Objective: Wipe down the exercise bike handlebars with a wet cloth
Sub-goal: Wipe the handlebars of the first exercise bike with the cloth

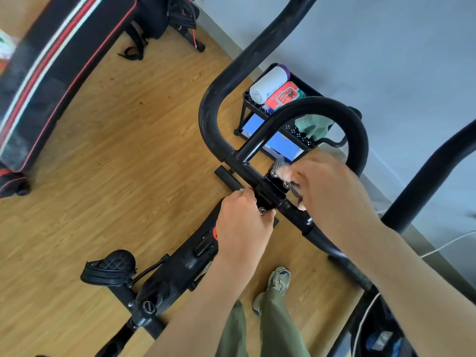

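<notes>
The 2 hands work close together at the middle of the black handlebars (pixel 356 140). The left hand (pixel 243 225) curls over the centre clamp (pixel 270 191), probably to steady the bar against rubbing. The right hand (pixel 334 194) bunches a pale cloth (pixel 283 172) in its fingers and presses it onto the clamp's bolted top, though blur hides the exact grip. A low rack (pixel 298 134) stands just beyond the bars, holding a bottle (pixel 269 85), a red pack of wipes (pixel 284 95) and a draped green rag (pixel 313 126), seemingly parked there so supplies are in reach.
</notes>
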